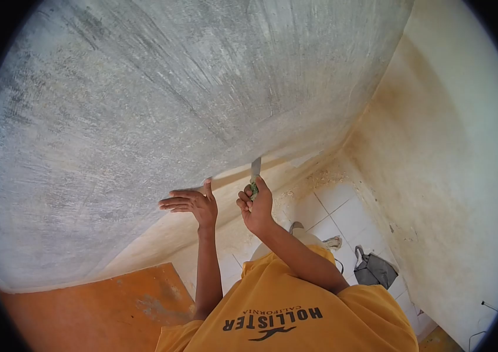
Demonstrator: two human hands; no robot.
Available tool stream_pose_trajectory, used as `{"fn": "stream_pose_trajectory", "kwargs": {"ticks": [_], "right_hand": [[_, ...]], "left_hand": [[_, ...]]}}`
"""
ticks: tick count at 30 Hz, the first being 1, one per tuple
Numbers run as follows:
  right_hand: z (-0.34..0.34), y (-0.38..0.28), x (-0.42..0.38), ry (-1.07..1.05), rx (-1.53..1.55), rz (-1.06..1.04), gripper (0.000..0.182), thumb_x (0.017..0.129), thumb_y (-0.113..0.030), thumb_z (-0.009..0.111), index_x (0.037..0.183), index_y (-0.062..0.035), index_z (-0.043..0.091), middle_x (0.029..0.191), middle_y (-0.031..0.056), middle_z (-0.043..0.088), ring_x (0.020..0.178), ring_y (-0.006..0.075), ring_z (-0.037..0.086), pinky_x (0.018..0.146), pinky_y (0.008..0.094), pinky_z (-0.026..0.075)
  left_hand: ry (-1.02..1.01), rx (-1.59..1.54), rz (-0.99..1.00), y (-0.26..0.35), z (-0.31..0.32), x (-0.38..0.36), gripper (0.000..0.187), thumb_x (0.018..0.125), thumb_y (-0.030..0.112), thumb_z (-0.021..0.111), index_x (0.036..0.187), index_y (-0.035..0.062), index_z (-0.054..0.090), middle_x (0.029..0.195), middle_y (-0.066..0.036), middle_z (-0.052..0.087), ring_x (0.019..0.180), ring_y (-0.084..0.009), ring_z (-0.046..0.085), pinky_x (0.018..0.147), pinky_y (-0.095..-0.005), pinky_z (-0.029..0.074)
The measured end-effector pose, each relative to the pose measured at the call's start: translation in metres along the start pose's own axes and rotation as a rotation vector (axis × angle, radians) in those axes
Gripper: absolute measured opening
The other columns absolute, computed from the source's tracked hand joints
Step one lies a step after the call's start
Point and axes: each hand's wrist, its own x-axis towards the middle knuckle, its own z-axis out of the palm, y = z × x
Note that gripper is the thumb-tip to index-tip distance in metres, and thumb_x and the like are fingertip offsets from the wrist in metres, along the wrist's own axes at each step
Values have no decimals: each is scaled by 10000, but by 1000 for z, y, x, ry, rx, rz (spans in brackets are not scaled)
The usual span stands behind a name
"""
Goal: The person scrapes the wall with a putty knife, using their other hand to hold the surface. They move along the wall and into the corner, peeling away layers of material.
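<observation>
A grey-coated wall [161,88] fills the upper part of the view, its lower edge meeting a bare cream strip [237,176]. My left hand [193,202] is open, fingers stretched to the left and thumb up, against the wall by that edge. To its right, my right hand [256,205] is closed around the greenish handle of a putty knife [256,166]. The narrow metal blade points up and its tip is at the edge of the grey coat. Most of the handle is hidden by my fingers.
A cream side wall [436,146] with brown stains meets the grey wall in a corner at right. Below lie white floor tiles [334,214], a dark grey bag [373,270] and a small crumpled item [333,242]. An orange surface [102,305] is at lower left.
</observation>
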Motion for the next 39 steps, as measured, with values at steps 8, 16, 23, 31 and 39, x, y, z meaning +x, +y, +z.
{"fn": "stream_pose_trajectory", "kwargs": {"ticks": [8, 16, 23, 31, 39], "right_hand": [[19, 31, -33, -16, -263, -38, 189, 1096, -344, 485, 968, -207, 466, 700, -36, 401, 514, 78, 350, 454, 248, 317], [-8, 5, 30, 124, -39, -98, 276, 1097, -334, 472, 903, -143, 425, 700, -14, 398, 541, 102, 341, 449, 267, 290], [19, 2, -21, -9, 76, 116, 320, 1088, -294, 474, 833, -111, 414, 686, 6, 390, 523, 111, 313, 443, 249, 256], [5, -7, 5, -21, 112, 45, 341, 1094, -309, 480, 837, -96, 412, 677, 9, 399, 525, 119, 319, 458, 264, 259], [-13, 11, 34, 78, 25, -70, 307, 1086, -274, 480, 849, -98, 398, 684, 14, 373, 522, 120, 307, 446, 264, 236]], "left_hand": [[18, -9, 31, -6, 6, 0, 1282, 938, 785, 444, 1498, -78, -321, 1446, -515, -355, 1320, -736, -312, 963, -892, -6], [86, -19, 78, -7, 9, -1, 1254, 943, 769, 458, 1525, -30, -313, 1446, -539, -319, 1315, -759, -288, 935, -900, -51], [106, -6, 106, -10, 13, -3, 1241, 951, 750, 474, 1534, -29, -297, 1455, -533, -315, 1322, -755, -285, 929, -901, -60], [142, -23, 148, -8, 14, 0, 1255, 945, 738, 507, 1538, -15, -303, 1451, -531, -325, 1295, -774, -295, 914, -900, -93], [138, -78, 135, -6, 17, 0, 1241, 940, 745, 506, 1554, 23, -294, 1456, -516, -339, 1295, -775, -295, 890, -911, -95]]}}
